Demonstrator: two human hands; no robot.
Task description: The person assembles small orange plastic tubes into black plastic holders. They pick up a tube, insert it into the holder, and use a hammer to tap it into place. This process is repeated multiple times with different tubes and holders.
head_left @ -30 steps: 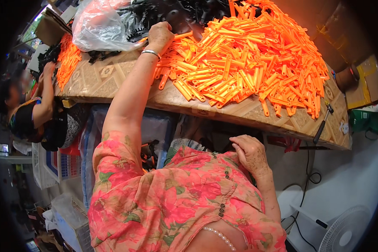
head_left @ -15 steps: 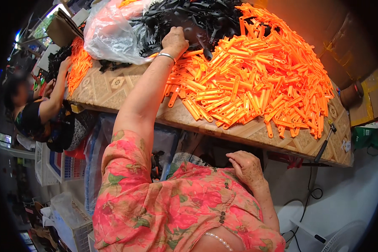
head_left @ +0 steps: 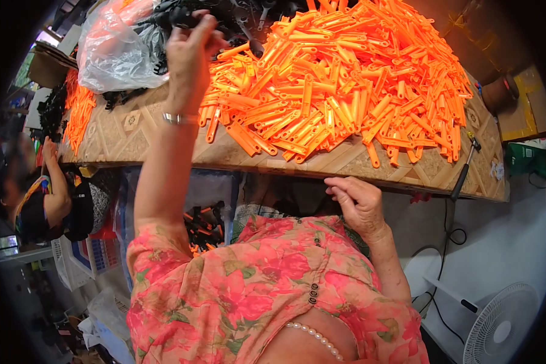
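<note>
My left hand [head_left: 191, 57], with a metal bracelet at the wrist, is raised at the near left side of the heap of black plastic parts [head_left: 239, 21]. Its fingers are pinched at a dark black plastic part [head_left: 184, 18], whose shape is blurred against the heap. Just right of that hand spreads a large pile of orange plastic handles [head_left: 346, 91], flat and slotted. My right hand [head_left: 361, 206] is curled closed just off the front edge of the table [head_left: 145, 136]; whatever is inside its fingers is hidden.
A clear plastic bag [head_left: 118, 51] lies left of the black heap. A hammer [head_left: 466, 167] rests at the table's right edge. Below the table a bin holds black-and-orange pieces [head_left: 205, 227]. A white fan [head_left: 502, 330] stands lower right. Another person [head_left: 48, 194] sits at far left.
My left hand has come up out of the black heap, nearer to me, with a black part at its fingers. My right hand is closer to the table edge. The view has shifted.
</note>
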